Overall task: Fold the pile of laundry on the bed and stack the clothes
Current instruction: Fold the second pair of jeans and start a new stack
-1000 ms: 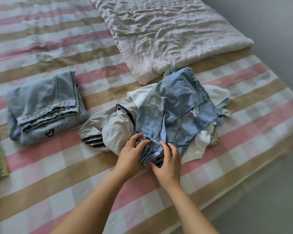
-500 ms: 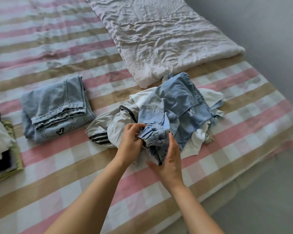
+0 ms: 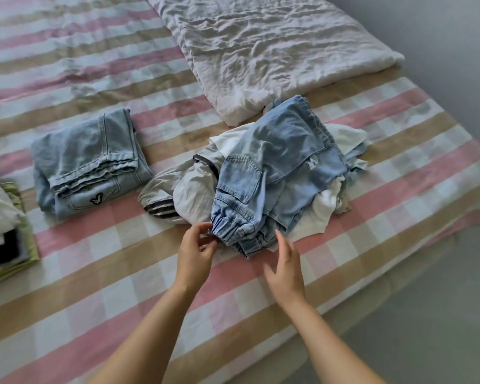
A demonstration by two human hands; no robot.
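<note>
A light blue denim garment (image 3: 283, 162) with elastic cuffs lies crumpled on top of the unfolded pile, over a pale grey jacket (image 3: 194, 187) with dark striped trim and white clothes (image 3: 322, 209). My left hand (image 3: 196, 253) pinches the edge of the near cuff between thumb and fingers. My right hand (image 3: 286, 264) hovers just below the cuffs with straight fingers, holding nothing. A folded pair of light jeans (image 3: 89, 162) with a small dark emblem lies to the left. At the far left edge stands a stack of folded clothes (image 3: 3, 234).
The bed (image 3: 94, 267) has a pink, tan and white striped cover. A rumpled white quilt (image 3: 275, 48) lies folded at the back, touching the pile. The bed's edge runs along the right, with grey floor (image 3: 427, 314) beyond it.
The denim cuff that both hands held bunched up now lies lower on the bed. My right hand has let go and drawn back. The view has shifted right, showing more of the left stack.
</note>
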